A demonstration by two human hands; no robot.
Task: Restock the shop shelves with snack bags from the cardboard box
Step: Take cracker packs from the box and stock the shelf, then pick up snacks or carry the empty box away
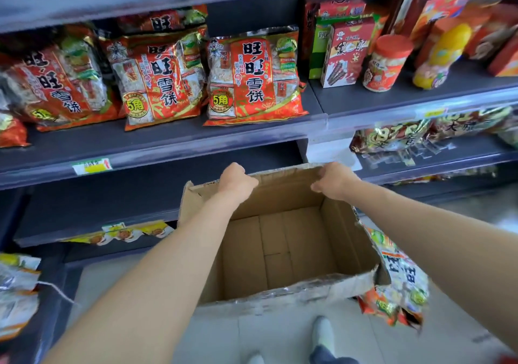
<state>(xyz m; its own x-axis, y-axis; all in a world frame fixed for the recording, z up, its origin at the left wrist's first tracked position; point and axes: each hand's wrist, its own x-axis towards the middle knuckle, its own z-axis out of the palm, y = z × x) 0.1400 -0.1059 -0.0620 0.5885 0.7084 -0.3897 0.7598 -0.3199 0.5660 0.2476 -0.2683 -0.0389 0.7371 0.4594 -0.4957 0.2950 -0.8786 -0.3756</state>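
Observation:
An open cardboard box (280, 251) sits low in front of the shelves, and no bags show on its bare bottom. My left hand (236, 180) grips the far rim of the box at its left. My right hand (333, 180) grips the same rim further right. Red and white snack bags (252, 74) stand in a row on the grey shelf (168, 142) above the box. A printed flap or bag (398, 276) hangs at the box's right side.
Boxed snacks (347, 49) and jars (388, 63) stand on the upper right shelf. More bags (392, 136) lie on the shelf below it. Yellow packets (123, 233) sit on a lower left shelf. My shoes (322, 332) are on the tiled floor.

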